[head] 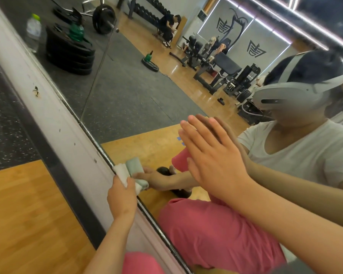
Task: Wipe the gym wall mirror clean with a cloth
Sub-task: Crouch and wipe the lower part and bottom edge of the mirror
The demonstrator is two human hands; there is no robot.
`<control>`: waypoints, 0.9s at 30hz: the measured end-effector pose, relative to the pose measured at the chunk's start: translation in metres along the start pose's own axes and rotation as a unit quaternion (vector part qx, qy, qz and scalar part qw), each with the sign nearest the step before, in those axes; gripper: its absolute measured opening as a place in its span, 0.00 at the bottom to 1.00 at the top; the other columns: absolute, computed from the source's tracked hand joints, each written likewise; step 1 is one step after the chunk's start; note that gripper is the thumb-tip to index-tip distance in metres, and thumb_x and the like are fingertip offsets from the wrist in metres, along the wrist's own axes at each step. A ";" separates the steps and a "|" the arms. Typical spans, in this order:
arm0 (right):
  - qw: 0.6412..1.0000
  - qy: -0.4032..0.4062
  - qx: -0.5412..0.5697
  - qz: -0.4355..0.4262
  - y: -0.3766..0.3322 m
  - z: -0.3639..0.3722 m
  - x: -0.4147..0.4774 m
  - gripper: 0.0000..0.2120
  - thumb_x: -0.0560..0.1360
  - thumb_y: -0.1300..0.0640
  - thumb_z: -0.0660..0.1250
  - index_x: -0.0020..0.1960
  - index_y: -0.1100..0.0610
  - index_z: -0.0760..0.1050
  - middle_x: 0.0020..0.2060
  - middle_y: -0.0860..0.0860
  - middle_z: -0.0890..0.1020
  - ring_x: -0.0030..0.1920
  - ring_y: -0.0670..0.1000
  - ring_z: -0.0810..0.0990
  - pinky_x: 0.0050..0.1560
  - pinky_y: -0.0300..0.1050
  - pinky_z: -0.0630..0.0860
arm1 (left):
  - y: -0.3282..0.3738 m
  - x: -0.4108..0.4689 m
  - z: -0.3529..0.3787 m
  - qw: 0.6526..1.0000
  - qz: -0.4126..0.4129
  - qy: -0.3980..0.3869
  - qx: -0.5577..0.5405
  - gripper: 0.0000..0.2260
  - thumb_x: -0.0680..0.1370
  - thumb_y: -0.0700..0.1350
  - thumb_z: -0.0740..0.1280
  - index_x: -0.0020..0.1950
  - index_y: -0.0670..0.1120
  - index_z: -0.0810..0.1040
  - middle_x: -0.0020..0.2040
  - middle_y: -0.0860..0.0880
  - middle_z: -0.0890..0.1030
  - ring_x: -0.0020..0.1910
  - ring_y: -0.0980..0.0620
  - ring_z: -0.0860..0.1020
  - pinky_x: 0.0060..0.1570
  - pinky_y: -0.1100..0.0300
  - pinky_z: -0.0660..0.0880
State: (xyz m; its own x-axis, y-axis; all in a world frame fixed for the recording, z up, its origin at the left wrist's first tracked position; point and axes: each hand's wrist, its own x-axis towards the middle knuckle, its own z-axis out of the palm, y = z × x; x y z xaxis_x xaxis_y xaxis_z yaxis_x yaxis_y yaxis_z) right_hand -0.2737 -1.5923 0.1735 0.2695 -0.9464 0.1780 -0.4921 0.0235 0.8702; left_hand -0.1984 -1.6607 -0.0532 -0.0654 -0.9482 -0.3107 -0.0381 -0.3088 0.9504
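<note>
My left grip [122, 196] pinches the folded cloth [123, 173], its length running ten-to-four o'clock along the mirror [127, 95] edge; my right grip [212, 161] presses flat, fingers straight toward eleven.

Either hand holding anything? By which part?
Left hand grips the white cloth by its lower end; its upper end sits at the bottom edge of the mirror. Right hand holds nothing: fingers straight, flat against the glass.
</note>
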 end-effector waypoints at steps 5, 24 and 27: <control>0.999 -0.032 -0.032 -0.001 0.003 0.010 0.011 0.27 0.78 0.53 0.55 0.74 0.63 0.66 0.74 0.57 0.66 0.76 0.58 0.60 0.75 0.59 0.51 | 0.062 -0.001 0.002 0.990 0.112 0.023 -0.079 0.08 0.81 0.43 0.62 0.56 0.42 0.76 0.46 0.45 0.79 0.44 0.45 0.77 0.41 0.56 0.70; 0.999 -0.025 -0.028 0.009 0.002 0.010 0.011 0.27 0.79 0.52 0.51 0.74 0.62 0.66 0.74 0.57 0.66 0.76 0.58 0.60 0.75 0.61 0.52 | 0.107 0.017 -0.002 0.976 0.161 0.019 -0.146 0.10 0.80 0.44 0.63 0.58 0.42 0.77 0.46 0.48 0.80 0.45 0.47 0.79 0.45 0.52 0.76; 1.000 -0.013 -0.022 0.015 0.000 0.012 0.013 0.26 0.78 0.53 0.54 0.73 0.63 0.68 0.73 0.58 0.68 0.76 0.58 0.61 0.75 0.60 0.50 | 0.072 0.024 -0.003 0.988 0.078 0.020 -0.132 0.12 0.80 0.44 0.61 0.62 0.43 0.76 0.50 0.46 0.79 0.50 0.44 0.78 0.48 0.53 0.75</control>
State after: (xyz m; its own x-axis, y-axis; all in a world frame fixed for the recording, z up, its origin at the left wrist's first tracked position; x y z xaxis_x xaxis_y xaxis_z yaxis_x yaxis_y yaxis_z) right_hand -0.2799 -1.6089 0.1702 0.2336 -0.9528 0.1937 -0.4619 0.0665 0.8844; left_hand -0.2000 -1.7057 0.0076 -0.0101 -0.9865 -0.1635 0.2314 -0.1614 0.9594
